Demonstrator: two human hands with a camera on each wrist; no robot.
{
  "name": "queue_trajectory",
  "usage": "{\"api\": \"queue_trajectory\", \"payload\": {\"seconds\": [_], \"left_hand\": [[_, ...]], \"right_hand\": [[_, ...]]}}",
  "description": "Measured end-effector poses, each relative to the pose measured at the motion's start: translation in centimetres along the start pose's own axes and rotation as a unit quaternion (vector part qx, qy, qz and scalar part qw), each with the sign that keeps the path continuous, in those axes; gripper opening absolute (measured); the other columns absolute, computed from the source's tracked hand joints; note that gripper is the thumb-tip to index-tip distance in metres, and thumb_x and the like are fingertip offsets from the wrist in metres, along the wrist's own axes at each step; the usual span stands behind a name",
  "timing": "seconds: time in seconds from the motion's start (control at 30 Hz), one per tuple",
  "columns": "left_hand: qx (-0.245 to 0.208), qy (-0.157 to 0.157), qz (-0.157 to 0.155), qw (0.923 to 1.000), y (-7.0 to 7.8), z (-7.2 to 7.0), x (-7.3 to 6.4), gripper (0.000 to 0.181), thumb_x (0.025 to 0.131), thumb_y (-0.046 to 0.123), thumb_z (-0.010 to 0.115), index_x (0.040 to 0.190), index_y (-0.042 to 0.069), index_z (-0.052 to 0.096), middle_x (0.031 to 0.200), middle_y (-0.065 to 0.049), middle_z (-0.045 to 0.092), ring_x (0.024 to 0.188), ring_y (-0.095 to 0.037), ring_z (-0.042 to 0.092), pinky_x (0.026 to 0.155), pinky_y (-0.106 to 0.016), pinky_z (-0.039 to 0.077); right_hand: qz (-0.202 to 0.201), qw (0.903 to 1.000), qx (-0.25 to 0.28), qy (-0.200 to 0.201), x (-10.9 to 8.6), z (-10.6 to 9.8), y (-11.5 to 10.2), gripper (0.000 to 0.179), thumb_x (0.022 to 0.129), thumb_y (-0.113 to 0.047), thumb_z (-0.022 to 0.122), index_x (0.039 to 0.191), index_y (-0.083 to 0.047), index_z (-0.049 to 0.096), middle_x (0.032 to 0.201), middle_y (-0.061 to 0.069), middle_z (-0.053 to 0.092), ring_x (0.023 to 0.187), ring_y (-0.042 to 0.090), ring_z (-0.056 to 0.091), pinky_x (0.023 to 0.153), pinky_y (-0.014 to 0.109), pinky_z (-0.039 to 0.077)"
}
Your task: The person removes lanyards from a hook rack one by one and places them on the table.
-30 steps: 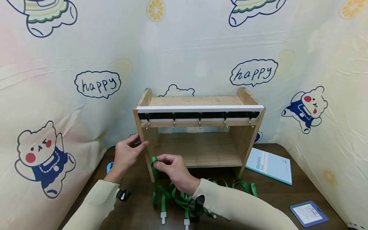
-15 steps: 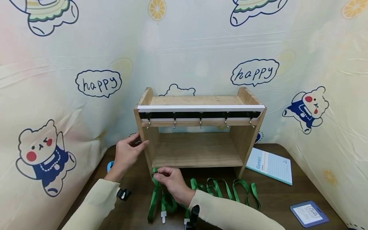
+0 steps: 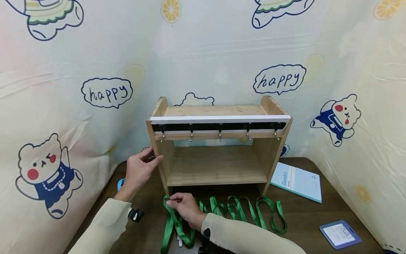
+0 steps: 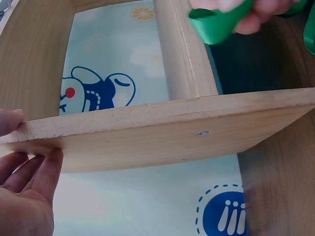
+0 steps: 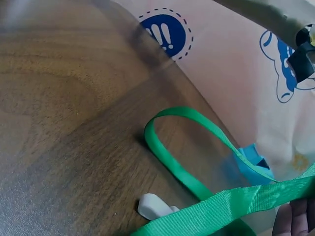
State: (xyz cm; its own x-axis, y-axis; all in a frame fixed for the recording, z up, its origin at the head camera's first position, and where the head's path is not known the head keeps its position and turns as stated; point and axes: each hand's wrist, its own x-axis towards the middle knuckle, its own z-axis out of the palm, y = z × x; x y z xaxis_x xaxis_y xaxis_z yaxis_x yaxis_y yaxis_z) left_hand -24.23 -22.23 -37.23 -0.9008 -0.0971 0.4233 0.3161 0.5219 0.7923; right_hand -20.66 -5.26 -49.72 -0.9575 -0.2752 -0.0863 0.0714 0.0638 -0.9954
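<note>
A wooden shelf (image 3: 219,164) stands on the table, with several metal hooks (image 3: 220,134) along its front rail. My left hand (image 3: 138,173) holds the shelf's left side panel; in the left wrist view the thumb and fingers (image 4: 49,169) lie on opposite faces of the board. Low by the shelf's front left foot, my right hand (image 3: 186,210) pinches a green lanyard (image 3: 169,225) near its looped end. The strap hangs down to the table, and its white plastic clip (image 5: 153,206) shows in the right wrist view.
More green lanyards (image 3: 241,210) lie looped in a row before the shelf. To the right are a light-blue notebook (image 3: 298,181) and a blue card holder (image 3: 340,234). A small blue object (image 3: 120,183) sits behind my left wrist. Printed cloth surrounds the table.
My right hand has lowered the green lanyard from the shelf's front left edge down toward the table. Its arm shifted down-left, uncovering the row of lanyards. My left hand has stayed on the panel.
</note>
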Motion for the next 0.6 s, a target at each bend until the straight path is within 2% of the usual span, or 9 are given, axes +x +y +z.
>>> {"api": "queue_trajectory", "payload": {"seconds": [0.3, 0.47, 0.6], "left_hand": [[-0.003, -0.004, -0.004, 1.0000, 0.2, -0.1, 0.0, 0.062, 0.093, 0.037, 0.074, 0.143, 0.006, 0.057, 0.132, -0.022, 0.068, 0.112, -0.033, 0.071, 0.083, -0.031, 0.062], [-0.002, -0.005, -0.007, 1.0000, 0.2, -0.1, 0.0, 0.062, 0.093, 0.037, 0.074, 0.144, 0.005, 0.057, 0.133, -0.022, 0.067, 0.113, -0.032, 0.070, 0.085, -0.035, 0.061], [-0.002, -0.005, -0.005, 1.0000, 0.1, -0.1, -0.1, 0.062, 0.093, 0.036, 0.074, 0.144, 0.005, 0.057, 0.133, -0.022, 0.067, 0.113, -0.032, 0.070, 0.084, -0.034, 0.061]], "right_hand": [[-0.009, 0.9996, -0.025, 0.011, 0.3, 0.1, 0.8, 0.011, 0.087, -0.015, 0.080, 0.093, -0.006, 0.079, 0.080, -0.002, 0.074, 0.070, 0.003, 0.061, 0.062, 0.019, 0.050], [-0.025, 0.9986, -0.042, 0.019, 0.1, 0.2, 1.2, 0.008, 0.085, -0.014, 0.081, 0.091, -0.008, 0.080, 0.080, -0.002, 0.075, 0.070, 0.002, 0.062, 0.061, 0.018, 0.050], [-0.036, 0.9984, -0.040, 0.018, 0.0, 0.3, 1.2, 0.011, 0.085, -0.014, 0.081, 0.095, -0.009, 0.081, 0.086, 0.000, 0.079, 0.074, 0.001, 0.065, 0.063, 0.017, 0.052]]}}
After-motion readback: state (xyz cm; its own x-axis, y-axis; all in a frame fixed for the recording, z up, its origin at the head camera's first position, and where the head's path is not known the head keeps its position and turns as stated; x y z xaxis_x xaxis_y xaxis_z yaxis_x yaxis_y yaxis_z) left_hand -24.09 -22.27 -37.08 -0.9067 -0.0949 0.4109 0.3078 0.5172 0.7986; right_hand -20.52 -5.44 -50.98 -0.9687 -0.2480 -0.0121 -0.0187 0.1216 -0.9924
